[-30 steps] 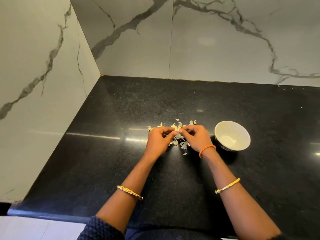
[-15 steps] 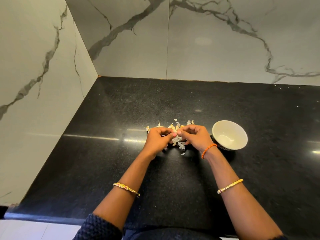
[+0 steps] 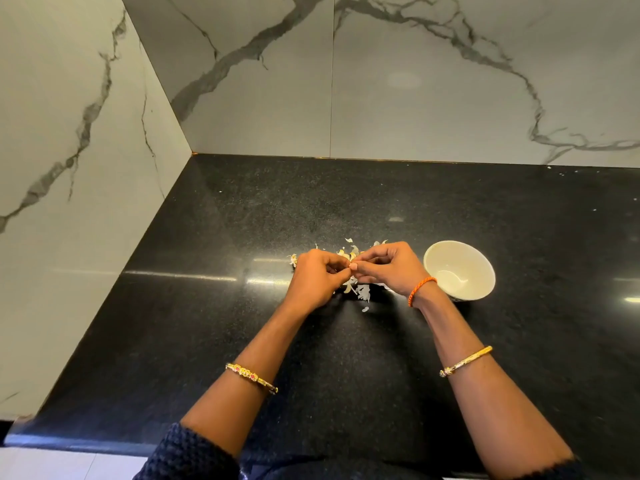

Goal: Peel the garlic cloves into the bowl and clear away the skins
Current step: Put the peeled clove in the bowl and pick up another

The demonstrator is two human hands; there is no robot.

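My left hand (image 3: 317, 277) and my right hand (image 3: 388, 266) meet fingertip to fingertip just above the black counter, both with curled fingers pinching a small garlic clove that is almost wholly hidden between them. Under and behind the hands lies a heap of pale garlic skins and cloves (image 3: 360, 292). A white bowl (image 3: 481, 271) stands just right of my right hand; what shows of its inside looks bare.
The black stone counter (image 3: 242, 323) meets marble walls at the left (image 3: 69, 168) and at the back (image 3: 415, 98). Its front edge runs along the bottom left. White specks dot the far right of the counter.
Both hands stay together over the skins, with the fingers working at the clove. The view has shifted slightly; the bowl has not moved.
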